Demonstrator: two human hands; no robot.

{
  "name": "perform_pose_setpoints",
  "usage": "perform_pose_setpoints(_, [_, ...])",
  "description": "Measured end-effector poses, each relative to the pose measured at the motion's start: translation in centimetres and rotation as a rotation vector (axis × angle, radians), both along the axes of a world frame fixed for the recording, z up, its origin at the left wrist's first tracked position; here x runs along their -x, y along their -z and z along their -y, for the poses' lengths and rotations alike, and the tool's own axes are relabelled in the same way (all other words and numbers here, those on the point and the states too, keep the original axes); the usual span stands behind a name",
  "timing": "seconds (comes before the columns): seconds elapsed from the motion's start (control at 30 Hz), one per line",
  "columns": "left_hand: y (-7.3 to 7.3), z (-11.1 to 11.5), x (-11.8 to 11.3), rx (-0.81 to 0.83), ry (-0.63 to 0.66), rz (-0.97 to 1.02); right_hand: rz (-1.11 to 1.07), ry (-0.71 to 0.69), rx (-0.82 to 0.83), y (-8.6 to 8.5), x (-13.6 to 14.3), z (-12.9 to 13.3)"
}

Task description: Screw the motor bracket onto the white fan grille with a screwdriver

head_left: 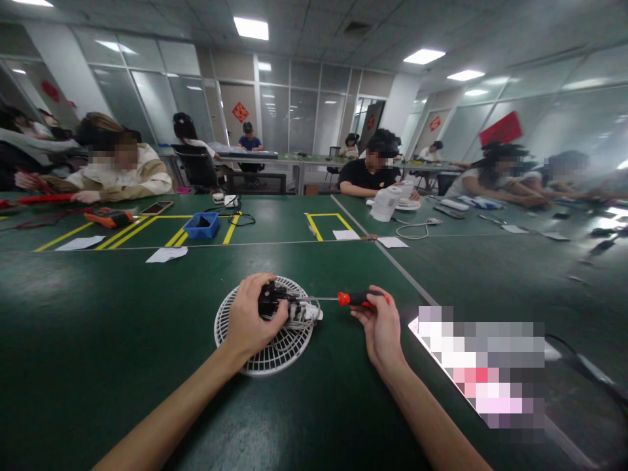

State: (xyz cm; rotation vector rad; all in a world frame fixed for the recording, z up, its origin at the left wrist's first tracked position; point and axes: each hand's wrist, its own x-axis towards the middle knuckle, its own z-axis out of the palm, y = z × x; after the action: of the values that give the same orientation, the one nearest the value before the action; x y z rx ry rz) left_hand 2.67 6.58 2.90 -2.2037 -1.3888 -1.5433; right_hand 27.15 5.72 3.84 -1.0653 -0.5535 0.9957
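Note:
My left hand (252, 317) is wrapped round a black fan motor (267, 297), which sits on a round white fan grille (275, 363) lying on the green table. A white part and pale cables (304, 314) stick out from the motor's right side. Between the fingers and thumb of my right hand (380, 324) is the red and black handle of a screwdriver (350, 298). Its thin shaft points left and reaches the motor's right side. The exact spot where the tip meets the motor is hard to make out.
A blurred-out flat panel (451, 366) lies to the right. Farther off are a blue bin (202, 226), paper slips (167, 254), an orange multimeter (108, 217), a phone (157, 207) and a white fan body (385, 204). Several people sit at the tables around.

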Motion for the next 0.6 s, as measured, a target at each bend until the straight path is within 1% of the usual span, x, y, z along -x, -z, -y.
perform_pose_setpoints(0.1, [-0.02, 0.0, -0.04, -0.002, -0.007, 0.007, 0.035, 0.007, 0.009, 0.23, 0.01, -0.14])
perform_pose_setpoints(0.27, [0.04, -0.05, -0.01, 0.027, -0.008, 0.023, 0.072, 0.006, -0.043, 0.65, 0.14, -0.37])
perform_pose_setpoints(0.6, [-0.01, -0.09, 0.05, 0.01, 0.006, 0.048, 0.077, 0.022, -0.047, 0.3, 0.47, -0.15])
